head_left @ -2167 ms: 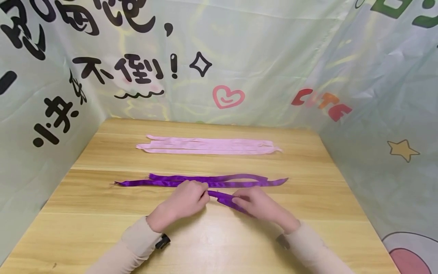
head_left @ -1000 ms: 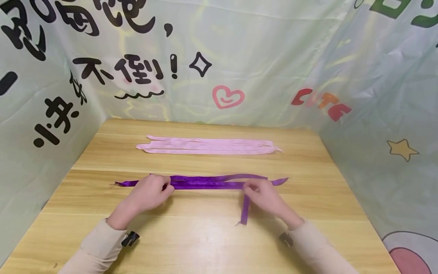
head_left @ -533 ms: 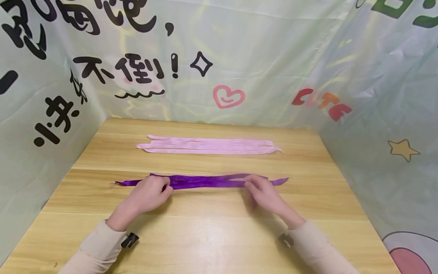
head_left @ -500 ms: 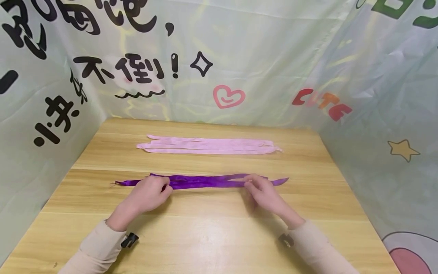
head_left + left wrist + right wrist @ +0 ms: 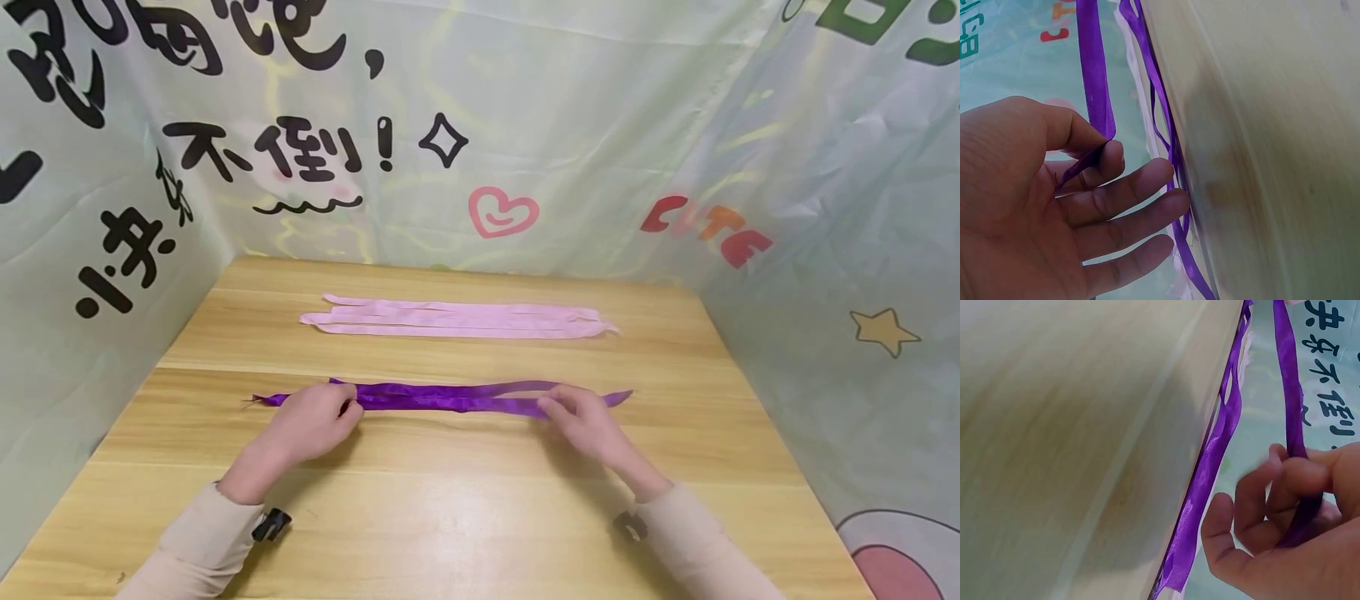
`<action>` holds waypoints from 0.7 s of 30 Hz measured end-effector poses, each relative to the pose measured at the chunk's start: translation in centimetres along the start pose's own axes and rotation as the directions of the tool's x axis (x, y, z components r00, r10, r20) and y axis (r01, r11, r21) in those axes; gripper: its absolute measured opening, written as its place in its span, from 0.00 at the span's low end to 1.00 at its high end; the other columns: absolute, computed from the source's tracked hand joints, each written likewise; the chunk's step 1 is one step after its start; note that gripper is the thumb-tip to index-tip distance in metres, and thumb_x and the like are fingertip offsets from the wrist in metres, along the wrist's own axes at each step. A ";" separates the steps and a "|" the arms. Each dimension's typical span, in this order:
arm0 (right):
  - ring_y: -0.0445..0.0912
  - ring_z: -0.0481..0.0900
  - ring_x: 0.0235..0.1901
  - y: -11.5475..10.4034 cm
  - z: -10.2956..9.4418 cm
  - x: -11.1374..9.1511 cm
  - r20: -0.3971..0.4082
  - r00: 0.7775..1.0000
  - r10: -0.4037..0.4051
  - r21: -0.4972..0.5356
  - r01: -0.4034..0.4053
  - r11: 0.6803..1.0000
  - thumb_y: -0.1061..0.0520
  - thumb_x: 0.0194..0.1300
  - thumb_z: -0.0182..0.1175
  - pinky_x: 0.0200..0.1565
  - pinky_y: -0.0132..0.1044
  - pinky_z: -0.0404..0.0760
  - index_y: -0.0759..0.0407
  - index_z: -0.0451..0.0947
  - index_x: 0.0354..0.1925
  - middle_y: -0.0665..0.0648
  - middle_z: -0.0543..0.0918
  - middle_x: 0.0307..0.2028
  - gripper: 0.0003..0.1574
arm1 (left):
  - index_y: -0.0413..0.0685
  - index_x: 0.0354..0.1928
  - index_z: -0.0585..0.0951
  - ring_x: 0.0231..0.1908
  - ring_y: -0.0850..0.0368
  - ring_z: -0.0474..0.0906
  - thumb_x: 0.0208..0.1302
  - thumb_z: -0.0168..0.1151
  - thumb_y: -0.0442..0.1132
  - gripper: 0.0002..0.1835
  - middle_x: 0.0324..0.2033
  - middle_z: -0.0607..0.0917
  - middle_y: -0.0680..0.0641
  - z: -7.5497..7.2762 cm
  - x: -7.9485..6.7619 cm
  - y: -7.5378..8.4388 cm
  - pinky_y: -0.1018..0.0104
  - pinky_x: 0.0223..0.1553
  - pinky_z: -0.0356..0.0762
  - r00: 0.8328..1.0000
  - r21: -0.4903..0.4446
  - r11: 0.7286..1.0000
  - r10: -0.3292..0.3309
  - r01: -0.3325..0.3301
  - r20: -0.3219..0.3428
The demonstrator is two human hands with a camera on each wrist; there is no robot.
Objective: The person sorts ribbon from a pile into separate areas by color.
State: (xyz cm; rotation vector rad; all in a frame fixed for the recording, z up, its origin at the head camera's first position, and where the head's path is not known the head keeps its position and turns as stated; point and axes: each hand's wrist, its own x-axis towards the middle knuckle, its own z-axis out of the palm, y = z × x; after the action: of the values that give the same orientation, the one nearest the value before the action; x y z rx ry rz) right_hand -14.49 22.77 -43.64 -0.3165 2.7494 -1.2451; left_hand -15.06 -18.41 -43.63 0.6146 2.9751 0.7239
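Note:
A purple satin ribbon (image 5: 1094, 69) stretches between the two hands, raised off the table in the wrist views. My left hand (image 5: 309, 421) pinches it between thumb and index finger, the other fingers spread apart. On the right, my right hand (image 5: 588, 427) pinches the same ribbon, whose tail runs into the palm in the right wrist view. Beneath the hands, further purple ribbons (image 5: 1194, 506) lie lengthwise on the table, their left and right tips showing beyond the hands in the head view. How many lie there is hard to tell.
Behind the purple ribbons, several pale pink ribbons (image 5: 457, 320) lie side by side on the wooden table (image 5: 465, 525). A printed fabric backdrop (image 5: 585, 125) encloses the table at the back and both sides.
Both hands moved from the middle up to the lying purple ribbons, the left hand far to the left. The ribbon between them went from bunched to stretched; its dangling right tail is no longer visible.

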 end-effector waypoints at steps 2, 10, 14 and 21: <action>0.39 0.68 0.22 0.0 0.0 0.0 0.003 1.000 0.008 -0.022 -0.008 1.000 0.54 0.80 0.58 0.29 0.33 0.72 0.59 0.83 0.38 0.51 0.74 0.22 0.14 | 0.54 0.21 0.64 0.20 0.63 0.51 0.72 0.55 0.35 0.20 0.17 0.57 0.57 0.0 0.0 -0.2 0.69 0.24 0.54 1.000 0.000 1.000 0.000 0.000 0.002; 0.42 0.77 0.35 0.4 -0.2 0.0 0.069 0.997 0.029 0.001 -0.029 1.000 0.45 0.76 0.63 0.42 0.37 0.77 0.53 0.85 0.43 0.50 0.85 0.35 0.14 | 0.54 0.21 0.66 0.19 0.63 0.54 0.73 0.55 0.36 0.19 0.17 0.58 0.56 0.0 0.2 -0.6 0.68 0.23 0.57 1.000 0.013 1.000 -0.008 0.008 0.009; 0.45 0.82 0.47 0.7 -0.4 0.0 0.067 0.997 -0.026 0.029 0.024 0.999 0.47 0.73 0.67 0.53 0.42 0.78 0.50 0.86 0.49 0.52 0.89 0.46 0.13 | 0.53 0.21 0.67 0.19 0.62 0.57 0.73 0.55 0.37 0.18 0.17 0.60 0.56 0.0 0.3 -0.8 0.67 0.23 0.58 1.000 0.026 1.000 -0.010 0.010 0.009; 0.45 0.82 0.46 1.0 -0.4 0.2 0.026 0.999 0.028 0.064 -0.030 0.998 0.50 0.78 0.61 0.52 0.41 0.79 0.57 0.89 0.49 0.55 0.90 0.45 0.14 | 0.54 0.21 0.67 0.18 0.63 0.56 0.73 0.55 0.36 0.19 0.16 0.60 0.56 0.1 0.3 -0.9 0.67 0.23 0.59 0.999 0.018 1.000 -0.016 0.016 0.027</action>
State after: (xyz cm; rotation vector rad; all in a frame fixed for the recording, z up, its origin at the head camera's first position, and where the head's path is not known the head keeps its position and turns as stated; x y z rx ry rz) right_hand -14.85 23.67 -44.08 -0.2837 2.6768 -1.3094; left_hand -15.67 -18.99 -44.13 0.5961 2.9610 0.6834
